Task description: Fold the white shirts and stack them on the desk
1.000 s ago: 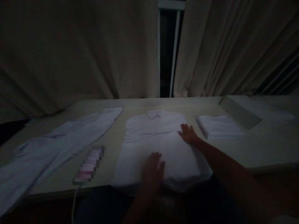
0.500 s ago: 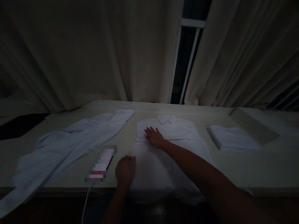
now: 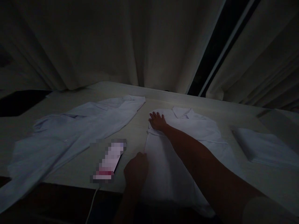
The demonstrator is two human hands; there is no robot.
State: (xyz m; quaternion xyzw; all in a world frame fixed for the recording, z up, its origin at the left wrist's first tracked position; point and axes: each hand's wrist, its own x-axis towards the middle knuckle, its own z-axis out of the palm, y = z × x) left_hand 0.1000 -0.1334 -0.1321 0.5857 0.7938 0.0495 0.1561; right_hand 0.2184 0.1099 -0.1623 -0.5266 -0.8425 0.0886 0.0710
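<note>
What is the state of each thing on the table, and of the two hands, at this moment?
White shirt: partly folded, collar at the far end, lying flat.
Right hand: flat on the shirt's far left corner.
Left hand: at the shirt's near left edge; grip unclear.
Light blue shirt: spread out, unfolded.
Folded white cloth: lying flat on the table.
Phone: flat, cable attached.

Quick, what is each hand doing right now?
Left hand: curled at the white shirt's left edge; grip cannot be told.
Right hand: open, flat on the shirt.
</note>
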